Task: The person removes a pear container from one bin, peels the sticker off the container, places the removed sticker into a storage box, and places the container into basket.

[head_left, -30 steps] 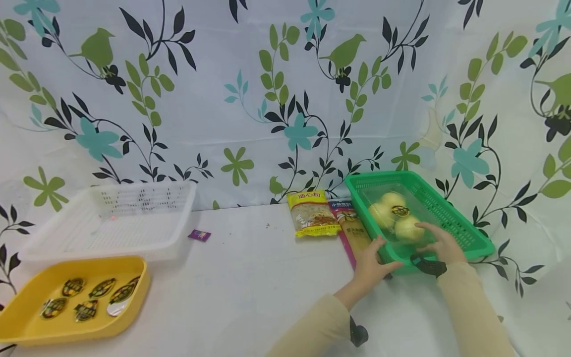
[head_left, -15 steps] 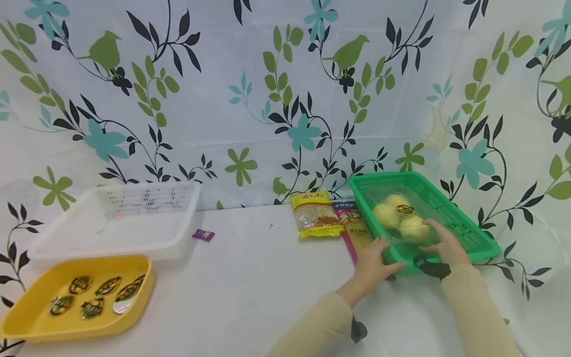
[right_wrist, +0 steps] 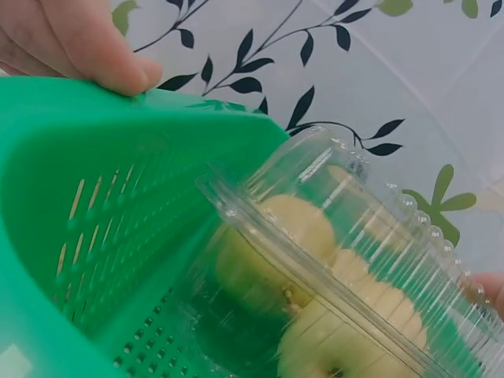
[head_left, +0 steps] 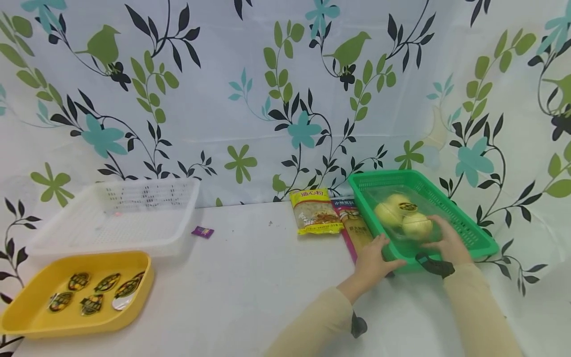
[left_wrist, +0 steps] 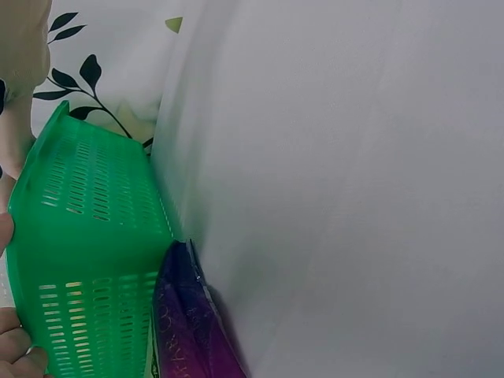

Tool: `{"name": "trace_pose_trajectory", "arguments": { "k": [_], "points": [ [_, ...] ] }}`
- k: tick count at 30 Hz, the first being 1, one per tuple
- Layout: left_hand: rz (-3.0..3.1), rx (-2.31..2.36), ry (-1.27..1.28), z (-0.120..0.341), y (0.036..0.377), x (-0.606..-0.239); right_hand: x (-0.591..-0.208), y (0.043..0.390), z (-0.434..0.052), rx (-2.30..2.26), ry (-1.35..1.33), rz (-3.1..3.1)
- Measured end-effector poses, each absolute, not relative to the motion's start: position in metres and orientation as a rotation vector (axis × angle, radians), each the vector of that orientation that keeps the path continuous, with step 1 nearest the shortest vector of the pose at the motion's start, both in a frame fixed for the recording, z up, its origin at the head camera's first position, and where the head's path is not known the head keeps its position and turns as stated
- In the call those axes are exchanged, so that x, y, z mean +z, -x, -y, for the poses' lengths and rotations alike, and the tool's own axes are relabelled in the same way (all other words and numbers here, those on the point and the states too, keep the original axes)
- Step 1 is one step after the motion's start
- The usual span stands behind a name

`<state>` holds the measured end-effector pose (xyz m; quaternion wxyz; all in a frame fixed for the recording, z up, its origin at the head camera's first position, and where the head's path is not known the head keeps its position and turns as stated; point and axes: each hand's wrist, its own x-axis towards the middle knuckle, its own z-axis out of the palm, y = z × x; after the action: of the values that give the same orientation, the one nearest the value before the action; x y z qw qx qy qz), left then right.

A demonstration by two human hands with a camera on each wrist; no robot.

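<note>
In the head view my left hand (head_left: 372, 262) grips the near left corner of a green slotted plastic basket (head_left: 484, 246), its fingers and thumb on the rim. Inside the basket lies a clear plastic clamshell box (right_wrist: 315, 169) with pale yellow-green round fruits (head_left: 417, 226), likely apples or pears, and a black and yellow label on the lid. My right hand (head_left: 448, 244) reaches over the near right rim and holds the box by its right side. In the right wrist view only a fingertip of it shows, and the box looks tilted.
Against the basket's left side lie a purple-edged packet (head_left: 354, 225) and a yellow pasta bag (head_left: 315, 212). A small purple packet (head_left: 202, 232) is mid-table. At left stand a white basket (head_left: 178, 233) and a yellow tray (head_left: 89, 329) with several round stickers. Patterned cloth hangs behind.
The box of fruit and my right hand have shifted slightly right within the green basket. My left hand stays at the corner. The head view has shifted a little.
</note>
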<state>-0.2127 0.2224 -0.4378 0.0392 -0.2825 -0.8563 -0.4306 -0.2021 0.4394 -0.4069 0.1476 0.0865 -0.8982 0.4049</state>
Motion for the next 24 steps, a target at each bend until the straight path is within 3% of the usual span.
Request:
{"name": "trace_pose_trajectory", "arguments": {
  "k": [24],
  "points": [
    [2.630,-1.272,0.852,-0.220,0.212,-0.435,-0.389,0.181,-0.451,1.005,-0.275,2.591]
  ]
}}
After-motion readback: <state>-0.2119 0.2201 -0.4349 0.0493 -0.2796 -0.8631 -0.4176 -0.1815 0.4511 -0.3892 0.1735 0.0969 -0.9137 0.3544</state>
